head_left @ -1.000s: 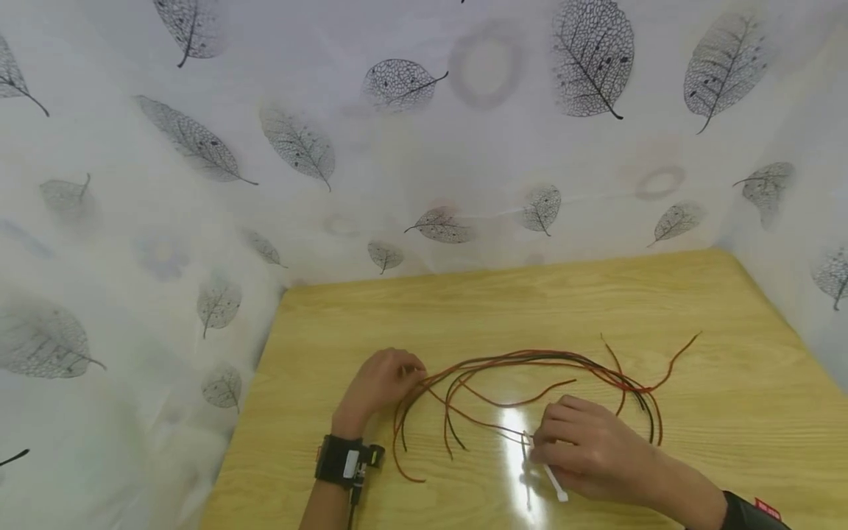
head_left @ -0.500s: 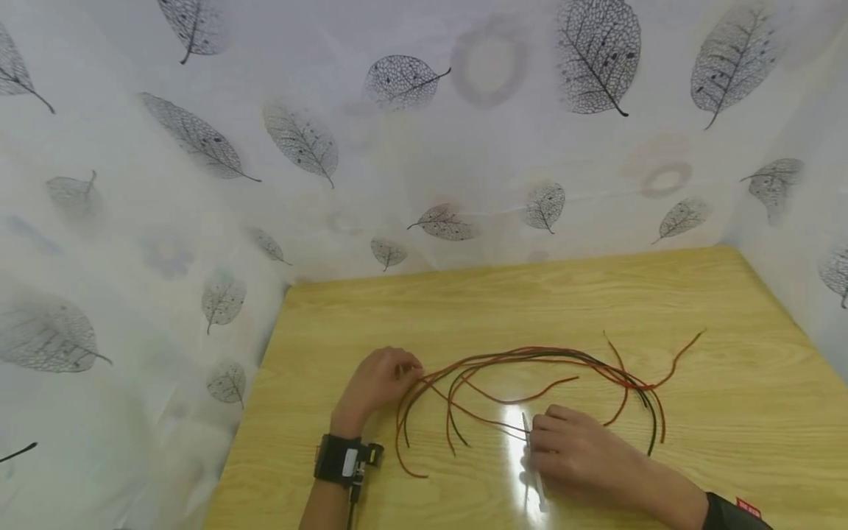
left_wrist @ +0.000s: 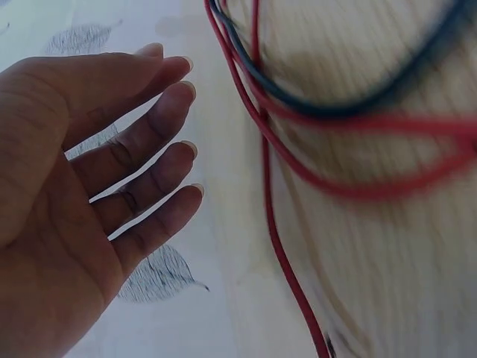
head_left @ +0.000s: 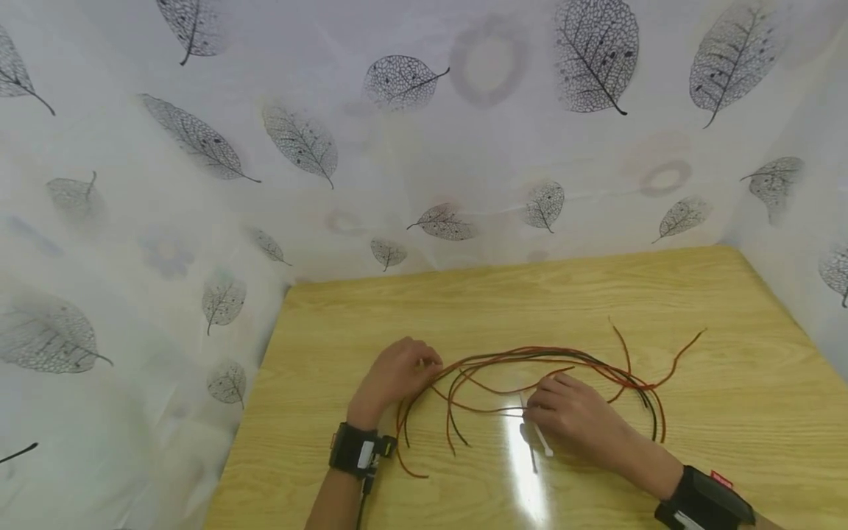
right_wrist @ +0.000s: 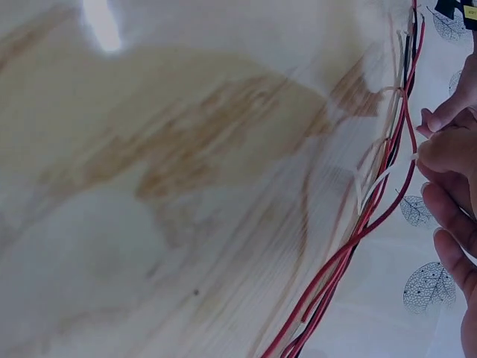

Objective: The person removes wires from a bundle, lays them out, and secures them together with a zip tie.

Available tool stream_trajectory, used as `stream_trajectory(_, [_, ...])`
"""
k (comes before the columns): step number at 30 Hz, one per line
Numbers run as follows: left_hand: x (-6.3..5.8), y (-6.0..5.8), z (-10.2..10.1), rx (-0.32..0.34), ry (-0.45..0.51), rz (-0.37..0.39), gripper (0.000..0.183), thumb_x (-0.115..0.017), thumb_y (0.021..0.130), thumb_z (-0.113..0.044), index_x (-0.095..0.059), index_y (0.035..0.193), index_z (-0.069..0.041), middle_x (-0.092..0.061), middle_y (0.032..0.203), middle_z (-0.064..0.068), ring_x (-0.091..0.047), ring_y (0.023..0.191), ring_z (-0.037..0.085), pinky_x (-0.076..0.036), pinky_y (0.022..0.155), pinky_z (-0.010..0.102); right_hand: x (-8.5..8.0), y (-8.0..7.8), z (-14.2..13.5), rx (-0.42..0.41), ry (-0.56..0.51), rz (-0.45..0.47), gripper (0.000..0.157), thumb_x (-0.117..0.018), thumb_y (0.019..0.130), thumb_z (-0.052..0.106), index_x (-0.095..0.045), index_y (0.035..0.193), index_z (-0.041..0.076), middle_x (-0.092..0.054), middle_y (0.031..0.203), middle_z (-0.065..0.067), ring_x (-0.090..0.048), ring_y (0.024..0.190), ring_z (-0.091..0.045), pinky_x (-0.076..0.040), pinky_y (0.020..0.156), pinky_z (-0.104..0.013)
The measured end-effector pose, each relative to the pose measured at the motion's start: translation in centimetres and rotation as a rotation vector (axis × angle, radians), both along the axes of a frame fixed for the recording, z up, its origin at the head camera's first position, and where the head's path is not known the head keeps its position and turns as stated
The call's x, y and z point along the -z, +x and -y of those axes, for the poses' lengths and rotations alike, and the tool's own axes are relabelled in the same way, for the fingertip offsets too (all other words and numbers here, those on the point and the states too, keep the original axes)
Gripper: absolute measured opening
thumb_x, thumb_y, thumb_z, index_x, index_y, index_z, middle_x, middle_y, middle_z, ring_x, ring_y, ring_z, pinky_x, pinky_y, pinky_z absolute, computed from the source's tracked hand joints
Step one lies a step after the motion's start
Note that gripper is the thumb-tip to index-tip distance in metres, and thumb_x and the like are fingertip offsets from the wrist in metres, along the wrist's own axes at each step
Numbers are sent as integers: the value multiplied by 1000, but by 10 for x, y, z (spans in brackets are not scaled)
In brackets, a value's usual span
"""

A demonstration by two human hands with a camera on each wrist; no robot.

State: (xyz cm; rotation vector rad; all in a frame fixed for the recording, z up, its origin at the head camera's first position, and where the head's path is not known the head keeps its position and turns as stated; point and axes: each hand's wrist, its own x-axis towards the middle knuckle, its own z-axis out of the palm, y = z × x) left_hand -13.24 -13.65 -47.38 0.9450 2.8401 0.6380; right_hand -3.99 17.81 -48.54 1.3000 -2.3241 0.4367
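My right hand (head_left: 576, 416) pinches a white cable tie (head_left: 543, 440) between thumb and fingertips, its small head pointing toward me. In the right wrist view the cable tie (right_wrist: 378, 183) runs from the fingertips across the wires. One red wire (head_left: 477, 409) from the bundle leads up to these fingers. My left hand (head_left: 400, 375) is at the left end of the bundle of red and black wires (head_left: 523, 353). The left wrist view shows its fingers (left_wrist: 168, 112) loosely bent beside the red wires (left_wrist: 272, 216), with nothing in the grasp.
The wires lie in an arc on a wood-grain table (head_left: 371, 316), their loose ends spread at both sides. Two red ends stick out at the right. A white leaf-print sheet (head_left: 490, 162) hangs behind the table and at its sides.
My right hand has moved away from me, carrying the cable tie and shifting the red wire beside it. My left hand has slid a little to the right along the bundle.
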Motion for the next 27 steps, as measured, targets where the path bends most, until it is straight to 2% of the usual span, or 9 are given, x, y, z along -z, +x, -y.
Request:
stream_trajectory(5, [-6,3,-22,54,8,15,10,-73,88,-23,-78,96,-19,-68,83,-11,-56,77,6,-50,68,27,2,-9,5,58,-4,32,17,-82,68,7,-76,82,15,-69,81,2,-61,77,-17,-51,67,-36])
stream_trajectory(10, [-7,8,-46,169,18,2,11,-77,84,-24,-78,94,-19,-68,84,-11,-55,75,7,-48,67,23,4,-17,9,94,-50,43,12,-81,69,10,-75,78,16,-68,78,3,-58,73,-14,-51,64,-33])
stream_trajectory(12, [-9,11,-53,227,49,7,15,-78,82,-27,-78,96,-19,-68,84,-11,-57,75,7,-46,67,20,4,-20,11,109,-59,52,12,-81,69,10,-75,78,16,-68,78,4,-57,73,-14,-51,62,-33])
stream_trajectory(18, [-16,21,-72,373,236,122,28,-84,75,-31,-76,98,-17,-67,80,-10,-59,71,7,-44,63,14,6,-25,14,181,-29,61,15,-84,68,13,-76,79,18,-68,77,6,-57,71,-13,-53,61,-35])
stream_trajectory(23, [-21,27,-86,444,255,211,31,-83,72,-38,-75,96,-20,-66,81,-12,-57,69,6,-44,60,11,8,-27,16,223,-35,84,13,-84,68,19,-74,77,18,-67,73,8,-54,67,-11,-50,58,-34])
stream_trajectory(27, [-22,29,-91,481,242,182,19,-81,77,-33,-78,93,-22,-69,84,-14,-55,71,-4,-47,63,10,8,-30,18,232,-46,110,13,-83,69,22,-73,76,20,-66,73,8,-54,69,-11,-49,59,-32])
